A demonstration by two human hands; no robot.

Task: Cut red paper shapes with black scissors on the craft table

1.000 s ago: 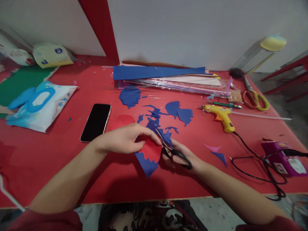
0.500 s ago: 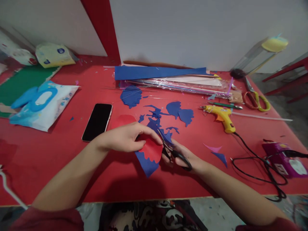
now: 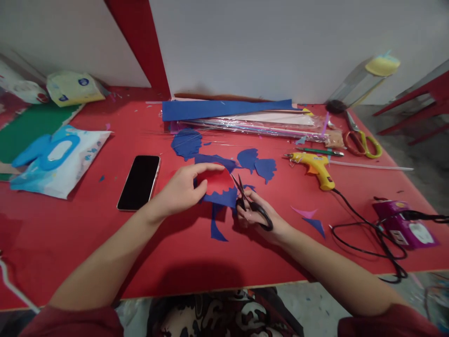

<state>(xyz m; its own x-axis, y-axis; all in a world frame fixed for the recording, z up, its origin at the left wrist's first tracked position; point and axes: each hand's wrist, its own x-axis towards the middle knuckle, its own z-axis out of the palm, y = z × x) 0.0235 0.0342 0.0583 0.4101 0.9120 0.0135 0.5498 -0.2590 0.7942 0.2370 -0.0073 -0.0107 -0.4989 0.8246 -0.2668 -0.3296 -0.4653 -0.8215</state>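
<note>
My left hand (image 3: pixel 187 189) pinches a red scalloped piece (image 3: pixel 218 181) laid over a blue sheet (image 3: pixel 222 197), thumb and fingers closed on both. In my right hand (image 3: pixel 257 213) is a pair of black-handled scissors (image 3: pixel 261 216), its blades slightly apart at the right edge of the red piece. Below the sheet a narrow blue offcut (image 3: pixel 217 229) is on the red table. Blue petal-like cutouts (image 3: pixel 265 169) lie beyond my hands, and a larger blue scalloped cutout (image 3: pixel 187 142) rests farther back.
A phone (image 3: pixel 139 182) and a wipes packet (image 3: pixel 61 159) are on the left. To the right are a yellow glue gun (image 3: pixel 319 169) with a looping cord, a purple box (image 3: pixel 403 224) and red-and-yellow-handled scissors (image 3: pixel 366 142). Blue strips (image 3: pixel 224 110) and wrapped sticks line the back.
The red piece and blue sheet have turned and moved slightly away from me. The scissors' blades have shifted to the red piece's right edge, and a blue offcut shows below.
</note>
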